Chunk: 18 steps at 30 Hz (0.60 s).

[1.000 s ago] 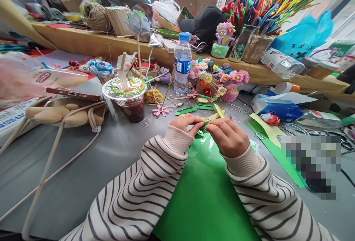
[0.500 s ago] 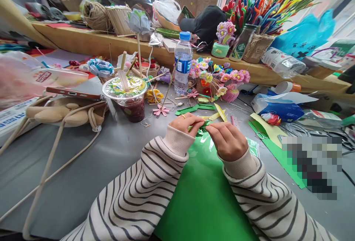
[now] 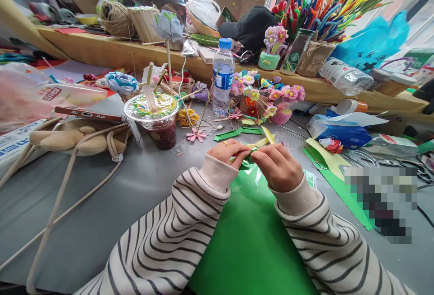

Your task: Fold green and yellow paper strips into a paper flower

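Observation:
My left hand (image 3: 228, 154) and my right hand (image 3: 278, 164) meet at the middle of the table, fingertips pinched together. Between them is a small piece of green paper (image 3: 247, 163), mostly covered by the fingers. Both hands are closed on it. A thin stem-like end also shows under my left fingers, too small to make out. Below the hands a large glossy green sheet (image 3: 251, 236) runs toward me. Just beyond the fingertips lie folded green paper strips (image 3: 228, 135) and yellow paper strips (image 3: 268, 135).
On the left stand a lidded drink cup (image 3: 156, 125) and a beige bag (image 3: 81, 139) with a phone (image 3: 90, 114) on it. A water bottle (image 3: 223, 80) and pipe-cleaner flowers (image 3: 257, 93) are behind the hands. Scissors (image 3: 319, 165) and a tissue pack (image 3: 339, 130) lie right.
My right hand has turned slightly and its wrist has shifted a little to the right. My left hand stays nearly where it was, still pinching the green paper.

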### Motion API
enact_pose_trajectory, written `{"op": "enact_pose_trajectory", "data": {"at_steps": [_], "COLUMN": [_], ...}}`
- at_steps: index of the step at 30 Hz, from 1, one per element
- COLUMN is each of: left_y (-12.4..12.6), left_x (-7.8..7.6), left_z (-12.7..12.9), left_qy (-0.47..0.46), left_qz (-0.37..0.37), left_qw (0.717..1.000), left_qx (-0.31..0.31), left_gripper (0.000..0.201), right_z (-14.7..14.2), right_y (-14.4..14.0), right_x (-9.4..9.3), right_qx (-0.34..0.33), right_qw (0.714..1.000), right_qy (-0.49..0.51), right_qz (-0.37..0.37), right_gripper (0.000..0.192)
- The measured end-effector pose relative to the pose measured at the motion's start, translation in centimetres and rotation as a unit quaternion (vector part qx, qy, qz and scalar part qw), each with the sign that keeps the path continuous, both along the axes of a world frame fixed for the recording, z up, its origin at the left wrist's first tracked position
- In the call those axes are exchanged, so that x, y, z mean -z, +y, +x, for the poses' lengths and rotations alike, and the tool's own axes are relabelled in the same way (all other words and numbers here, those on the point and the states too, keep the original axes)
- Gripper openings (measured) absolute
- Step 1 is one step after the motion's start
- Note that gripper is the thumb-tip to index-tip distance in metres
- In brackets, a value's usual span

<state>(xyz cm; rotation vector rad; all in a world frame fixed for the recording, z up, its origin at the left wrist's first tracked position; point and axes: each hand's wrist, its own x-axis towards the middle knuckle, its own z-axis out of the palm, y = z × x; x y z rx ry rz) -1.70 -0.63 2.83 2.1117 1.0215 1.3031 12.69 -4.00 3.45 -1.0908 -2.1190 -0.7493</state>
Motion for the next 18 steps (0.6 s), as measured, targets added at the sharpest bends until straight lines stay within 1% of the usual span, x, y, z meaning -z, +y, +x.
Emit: {"op": "enact_pose_trajectory", "data": {"at_steps": [6, 14, 16, 18], "left_y": [-0.11, -0.10, -0.14, -0.21], "left_x": [-0.10, -0.06, -0.17, -0.30], "left_z": [0.08, 0.10, 0.09, 0.09], "left_qy": [-0.008, -0.012, -0.026, -0.051], "left_qz": [-0.002, 0.019, 0.005, -0.029], "left_qw": [1.000, 0.999, 0.999, 0.998], "left_qx": [-0.002, -0.026, -0.023, -0.015], "left_gripper": [0.015, 0.016, 0.015, 0.015], "right_z": [-0.09, -0.08, -0.02, 0.09], "right_y": [-0.28, -0.55, -0.61, -0.66], "right_x": [-0.01, 0.43, 0.60, 0.76], "right_qx": [-0.009, -0.012, -0.016, -0.017], "right_qw": [1.000, 0.997, 0.997, 0.997], "right_qy": [-0.011, -0.022, -0.021, -0.018], "right_qz": [0.018, 0.071, 0.078, 0.079], "right_gripper": [0.012, 0.016, 0.018, 0.020]}}
